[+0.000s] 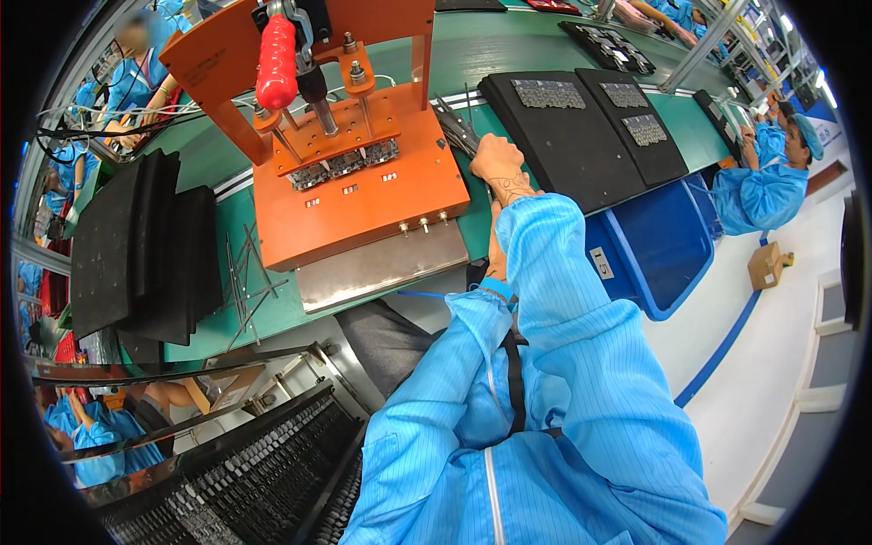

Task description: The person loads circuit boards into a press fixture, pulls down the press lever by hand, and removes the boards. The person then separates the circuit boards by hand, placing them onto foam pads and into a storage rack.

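Observation:
My right hand point(500, 165) is closed at the right side of the orange press fixture point(354, 213). Its fingertips are turned away, so what they hold, if anything, is hidden. A bundle of thin dark grey strips point(456, 129) lies right against that hand. Below it my left hand point(497, 243), with a blue band at the wrist, reaches up behind the right wrist. Its fingers are covered by the right forearm. The fixture has a red lever handle point(276, 64) standing upright, and small circuit boards point(345, 163) sit in a row under its press plate.
Black foam pads point(563, 136) carrying circuit board panels point(549, 94) lie to the right, above a blue bin point(658, 241). More black pads point(136, 245) stand at left beside loose thin strips point(243, 282). A black slotted rack point(245, 472) is at lower left. Co-workers sit nearby.

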The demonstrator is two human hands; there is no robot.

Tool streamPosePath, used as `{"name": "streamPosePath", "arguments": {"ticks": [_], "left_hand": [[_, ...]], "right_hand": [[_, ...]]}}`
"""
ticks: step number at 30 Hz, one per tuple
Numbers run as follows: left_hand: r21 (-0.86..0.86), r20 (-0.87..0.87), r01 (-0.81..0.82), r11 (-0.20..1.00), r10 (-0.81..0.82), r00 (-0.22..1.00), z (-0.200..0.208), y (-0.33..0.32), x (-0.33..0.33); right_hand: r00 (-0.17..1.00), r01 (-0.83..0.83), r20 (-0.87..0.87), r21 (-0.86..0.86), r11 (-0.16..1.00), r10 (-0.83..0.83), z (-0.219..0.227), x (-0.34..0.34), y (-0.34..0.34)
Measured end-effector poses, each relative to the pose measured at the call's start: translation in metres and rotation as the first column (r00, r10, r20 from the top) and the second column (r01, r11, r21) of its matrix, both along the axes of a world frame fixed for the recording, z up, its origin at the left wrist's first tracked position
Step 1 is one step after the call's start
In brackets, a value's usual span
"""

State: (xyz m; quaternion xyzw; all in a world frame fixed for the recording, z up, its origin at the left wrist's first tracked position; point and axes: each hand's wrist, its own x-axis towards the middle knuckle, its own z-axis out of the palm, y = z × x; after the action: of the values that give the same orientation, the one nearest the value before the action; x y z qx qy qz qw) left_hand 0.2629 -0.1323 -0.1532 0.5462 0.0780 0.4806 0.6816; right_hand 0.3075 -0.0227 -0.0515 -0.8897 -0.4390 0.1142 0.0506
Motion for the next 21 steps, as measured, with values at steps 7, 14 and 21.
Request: {"name": "streamPosePath", "arguments": {"ticks": [7, 14, 21], "left_hand": [[-0.006, 0.015, 0.0, 1.0, 0.0, 1.0, 0.0013, -0.0011, 0.001], [-0.01, 0.028, 0.007, 1.0, -0.006, 1.0, 0.002, 0.0011, -0.0002], [-0.023, 0.057, 0.022, 0.999, -0.021, 0.998, 0.0039, -0.002, 0.0013]], "right_hand": [[1.0, -0.009, 0.024, -0.045, 0.999, 0.01, 0.0045, 0.0001, 0.0], [0.971, -0.13, 0.21, 0.075, 0.989, 0.112, -0.0022, -0.0011, -0.0036], [0.991, -0.106, 0.095, 0.069, 0.992, 0.099, 0.0016, -0.0026, -0.0029]]}}
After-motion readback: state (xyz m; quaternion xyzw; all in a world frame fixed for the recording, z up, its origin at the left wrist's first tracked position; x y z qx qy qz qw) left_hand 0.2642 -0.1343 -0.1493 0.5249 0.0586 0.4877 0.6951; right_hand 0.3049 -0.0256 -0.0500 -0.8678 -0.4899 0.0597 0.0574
